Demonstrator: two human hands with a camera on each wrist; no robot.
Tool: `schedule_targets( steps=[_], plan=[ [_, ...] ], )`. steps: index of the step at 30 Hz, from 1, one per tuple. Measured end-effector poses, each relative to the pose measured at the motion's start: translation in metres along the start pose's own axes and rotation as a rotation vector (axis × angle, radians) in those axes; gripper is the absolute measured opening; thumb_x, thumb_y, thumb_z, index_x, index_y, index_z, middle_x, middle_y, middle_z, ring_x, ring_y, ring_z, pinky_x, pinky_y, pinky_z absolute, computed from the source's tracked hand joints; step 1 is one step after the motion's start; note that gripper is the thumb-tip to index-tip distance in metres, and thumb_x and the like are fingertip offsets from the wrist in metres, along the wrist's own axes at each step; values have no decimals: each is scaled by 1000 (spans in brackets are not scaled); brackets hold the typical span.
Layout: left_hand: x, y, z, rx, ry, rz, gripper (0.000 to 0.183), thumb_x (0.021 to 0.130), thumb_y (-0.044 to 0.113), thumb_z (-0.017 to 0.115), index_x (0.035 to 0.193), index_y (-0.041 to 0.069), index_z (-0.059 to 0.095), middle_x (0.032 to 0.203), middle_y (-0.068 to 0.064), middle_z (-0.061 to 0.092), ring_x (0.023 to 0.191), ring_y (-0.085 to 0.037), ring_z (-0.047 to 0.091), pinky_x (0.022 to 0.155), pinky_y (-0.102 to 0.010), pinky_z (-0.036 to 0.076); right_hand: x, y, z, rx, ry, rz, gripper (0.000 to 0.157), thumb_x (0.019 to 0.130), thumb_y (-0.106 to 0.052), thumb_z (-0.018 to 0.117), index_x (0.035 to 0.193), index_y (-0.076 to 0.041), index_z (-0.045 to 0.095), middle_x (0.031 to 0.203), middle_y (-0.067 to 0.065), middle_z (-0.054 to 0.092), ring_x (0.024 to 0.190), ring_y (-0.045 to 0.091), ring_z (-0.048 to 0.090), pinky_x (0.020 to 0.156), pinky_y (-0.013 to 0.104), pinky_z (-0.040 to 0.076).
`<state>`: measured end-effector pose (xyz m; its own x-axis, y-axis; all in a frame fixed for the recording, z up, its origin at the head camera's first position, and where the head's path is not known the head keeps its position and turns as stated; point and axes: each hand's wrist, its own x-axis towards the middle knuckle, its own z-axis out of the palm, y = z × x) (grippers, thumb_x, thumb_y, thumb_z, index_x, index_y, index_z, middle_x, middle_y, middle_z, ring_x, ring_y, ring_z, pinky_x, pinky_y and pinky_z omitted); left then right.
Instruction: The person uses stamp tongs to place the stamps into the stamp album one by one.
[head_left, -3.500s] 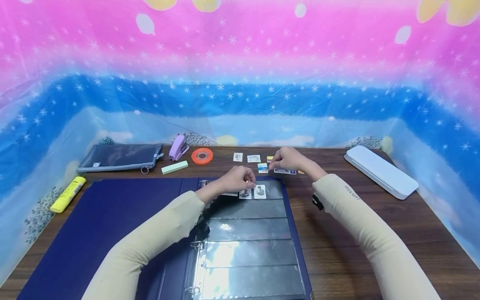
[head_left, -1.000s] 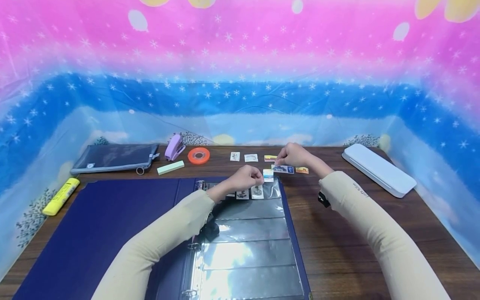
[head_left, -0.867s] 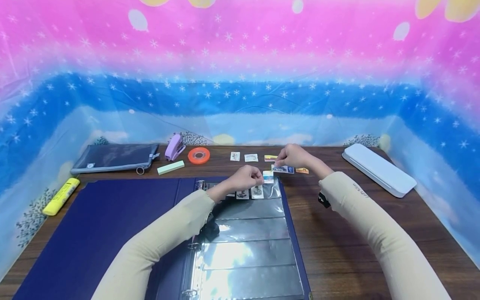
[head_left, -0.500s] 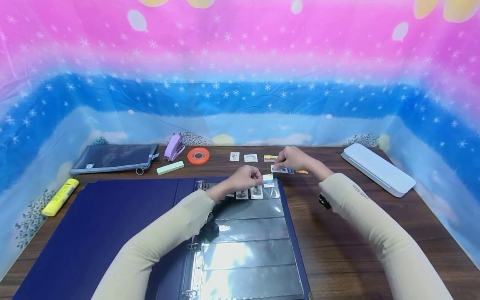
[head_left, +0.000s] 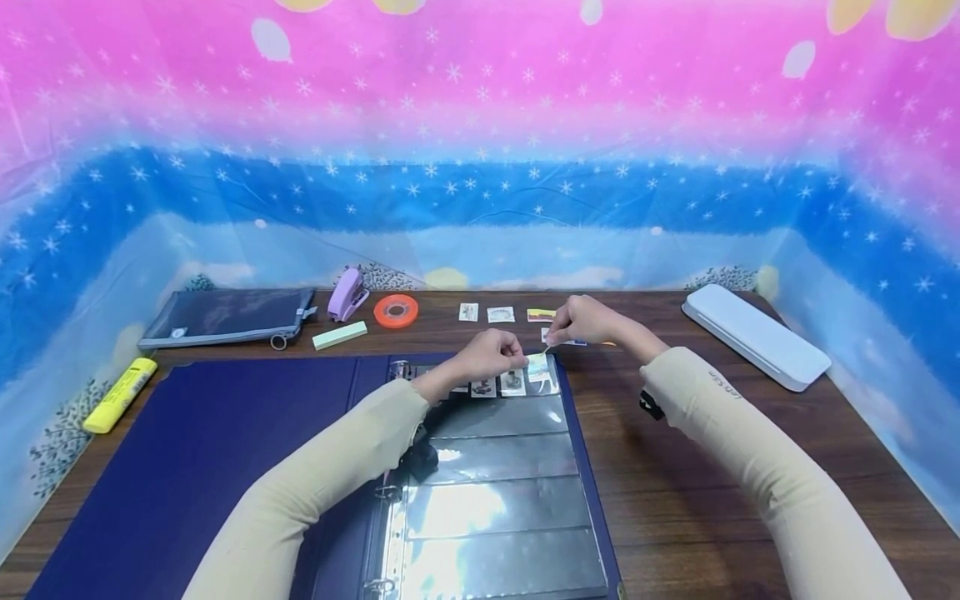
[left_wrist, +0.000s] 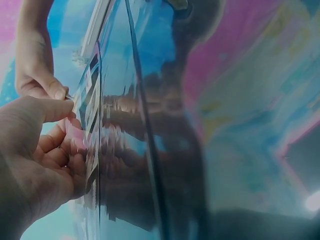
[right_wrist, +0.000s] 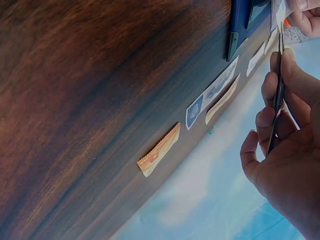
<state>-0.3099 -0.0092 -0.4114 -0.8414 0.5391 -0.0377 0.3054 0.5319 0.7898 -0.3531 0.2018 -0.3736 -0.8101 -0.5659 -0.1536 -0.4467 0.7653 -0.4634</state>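
Note:
My right hand [head_left: 585, 318] holds a pair of dark tweezers [right_wrist: 276, 102] between thumb and fingers. Their tips meet the upper edge of a small pale stamp [head_left: 537, 369], which overlaps the top pocket row of a ring-binder stamp album [head_left: 255, 425]. My left hand [head_left: 486, 354] is at that row's upper edge, left of the stamp; in the left wrist view its thumb and fingertips pinch the pocket's clear film. Two stamps [head_left: 513, 382] stand side by side in the row, below the left fingers. The hand partly covers the row's left part.
Several loose stamps [head_left: 501, 315] lie behind the album, with an orange one [right_wrist: 159, 150] to the right. Along the back are a mesh pouch [head_left: 228, 317], purple stapler [head_left: 348, 294], orange tape roll [head_left: 381, 312] and green block [head_left: 340, 335]. A yellow highlighter [head_left: 120, 396] and white case [head_left: 756, 336] flank the album.
The blue-and-white stamp has been lifted off the table with the tweezers and lowered into the top row's right end. My left hand has shifted slightly right along the row.

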Motion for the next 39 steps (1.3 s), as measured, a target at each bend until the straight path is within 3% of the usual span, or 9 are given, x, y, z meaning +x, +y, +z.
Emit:
schedule_targets(
  steps=[7, 11, 18, 23, 33, 39],
  plan=[
    [1, -3, -1, -15, 4, 49, 14, 89, 15, 60, 84, 3, 64, 66, 3, 51, 57, -9, 42, 59, -20, 37, -2, 0, 1, -8, -8, 0, 11, 84, -17, 68, 80, -10, 76, 84, 6, 72, 62, 10, 50, 61, 25, 37],
    [1, -3, 0, -20, 6, 64, 12, 89, 14, 60, 84, 3, 63, 64, 5, 48, 58, -9, 41, 58, -20, 35, -2, 0, 2, -13, -15, 21, 11, 83, -18, 69, 81, -10, 76, 84, 5, 72, 65, 9, 53, 62, 24, 39],
    [0, -2, 0, -42, -1, 42, 11, 90, 13, 60, 84, 4, 61, 67, 4, 49, 60, -9, 42, 59, -20, 36, -4, 0, 4, 21, -32, 36, 10, 82, -17, 70, 82, -9, 76, 86, 8, 73, 66, 9, 52, 63, 24, 39],
    [0, -2, 2, -32, 1, 35, 12, 90, 14, 60, 83, 4, 61, 66, 4, 49, 60, -10, 42, 59, -21, 36, -3, 3, 6, 14, -40, 38, 10, 82, -18, 70, 81, -11, 77, 87, 6, 73, 74, 8, 60, 68, 23, 43],
    [1, -1, 5, 50, 27, 39, 14, 88, 15, 62, 79, 4, 62, 60, 4, 48, 53, -8, 41, 54, -19, 35, -2, 6, 8, 9, -66, 58, 10, 83, -19, 70, 84, -11, 77, 85, 4, 71, 76, 10, 60, 71, 26, 46],
    [3, 0, 7, 148, 49, 55, 15, 86, 14, 66, 76, 4, 61, 61, 3, 52, 54, -7, 44, 58, -18, 38, -6, 11, 6, 31, -17, 84, 14, 85, -19, 67, 90, -9, 76, 93, 8, 73, 80, 14, 63, 70, 28, 45]
  ],
)
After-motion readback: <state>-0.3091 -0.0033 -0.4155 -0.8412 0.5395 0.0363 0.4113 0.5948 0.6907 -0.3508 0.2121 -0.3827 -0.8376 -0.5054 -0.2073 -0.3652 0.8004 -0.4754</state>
